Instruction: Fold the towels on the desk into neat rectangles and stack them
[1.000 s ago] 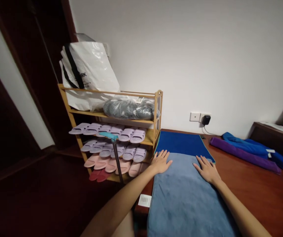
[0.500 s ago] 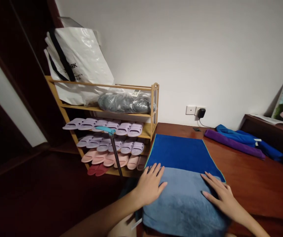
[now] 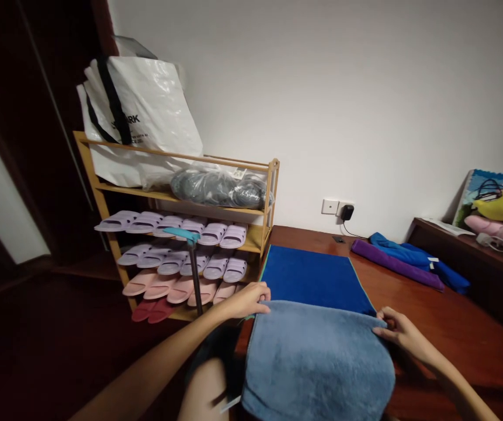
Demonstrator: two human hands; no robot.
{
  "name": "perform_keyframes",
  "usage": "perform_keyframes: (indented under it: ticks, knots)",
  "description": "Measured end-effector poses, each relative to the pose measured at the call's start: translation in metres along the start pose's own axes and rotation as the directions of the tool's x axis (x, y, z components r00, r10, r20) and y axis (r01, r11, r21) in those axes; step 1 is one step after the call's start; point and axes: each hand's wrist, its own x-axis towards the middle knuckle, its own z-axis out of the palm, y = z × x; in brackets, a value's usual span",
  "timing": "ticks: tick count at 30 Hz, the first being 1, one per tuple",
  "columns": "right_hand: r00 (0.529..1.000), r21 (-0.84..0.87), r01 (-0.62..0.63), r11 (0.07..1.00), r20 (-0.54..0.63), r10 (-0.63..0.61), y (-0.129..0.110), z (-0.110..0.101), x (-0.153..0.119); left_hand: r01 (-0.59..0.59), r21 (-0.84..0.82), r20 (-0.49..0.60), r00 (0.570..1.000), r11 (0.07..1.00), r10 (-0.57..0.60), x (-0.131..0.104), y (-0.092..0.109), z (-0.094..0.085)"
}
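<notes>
A grey-blue cloth lies over the near part of a darker blue cloth with a green edge, and its near end hangs over the table's front edge. My left hand pinches the grey-blue cloth at its far left corner. At the far right corner, my right hand has its fingers closed on the same cloth. Both cloths look flat where they overlap.
A wooden rack with slippers, a bagged grey bundle and a white bag stands at left. A blue-topped pole rises before it. Rolled purple cloth and crumpled blue cloth lie on the brown table.
Both hands lay flat with fingers spread on the grey-blue cloth. They have moved outward to its far corners and closed on them. The view has shifted slightly.
</notes>
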Motion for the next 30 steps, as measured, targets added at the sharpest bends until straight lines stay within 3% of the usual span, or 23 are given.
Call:
perform_keyframes:
  ticks: [3, 6, 8, 10, 13, 16, 19, 22, 26, 30]
  knots:
    - [0.999, 0.259, 0.002, 0.966, -0.047, 0.01, -0.016, -0.011, -0.02, -0.063, -0.189, -0.085, 0.995, 0.98, 0.047, -0.013, 0.01, -0.009]
    - [0.974, 0.377, 0.024, 0.926, -0.218, 0.064, -0.032, -0.028, -0.036, -0.05, -0.43, -0.121, 0.993, 0.901, -0.003, -0.025, 0.031, -0.028]
    - [0.932, 0.433, 0.032, 0.901, -0.339, 0.13, -0.045, -0.041, -0.044, -0.076, -0.506, -0.209, 0.977, 0.859, -0.037, -0.031, 0.049, -0.045]
    - [0.88, 0.478, 0.041, 0.877, -0.433, 0.195, -0.06, -0.054, -0.051, -0.142, -0.525, -0.359, 0.931, 0.839, -0.067, -0.036, 0.069, -0.061]
    - [0.807, 0.47, 0.064, 0.88, -0.543, 0.231, -0.087, -0.072, -0.059, -0.231, -0.53, -0.548, 0.827, 0.816, -0.122, -0.039, 0.094, -0.08]
    - [0.728, 0.384, 0.118, 0.916, -0.661, 0.183, -0.112, -0.084, -0.063, -0.297, -0.531, -0.652, 0.741, 0.794, -0.159, -0.037, 0.11, -0.094]
    - [0.665, 0.315, 0.187, 0.93, -0.738, 0.116, -0.132, -0.092, -0.061, -0.344, -0.527, -0.7, 0.695, 0.777, -0.167, -0.032, 0.12, -0.106]
    - [0.653, 0.282, 0.218, 0.934, -0.754, 0.075, -0.144, -0.099, -0.057, -0.388, -0.519, -0.721, 0.678, 0.762, -0.145, -0.026, 0.128, -0.12]
    - [0.649, 0.289, 0.273, 0.918, -0.759, 0.046, -0.155, -0.108, -0.045, -0.428, -0.53, -0.711, 0.695, 0.732, -0.109, -0.017, 0.135, -0.14]
    - [0.646, 0.286, 0.35, 0.892, -0.764, -0.009, -0.158, -0.116, -0.023, -0.445, -0.469, -0.729, 0.683, 0.763, -0.049, -0.001, 0.131, -0.155]
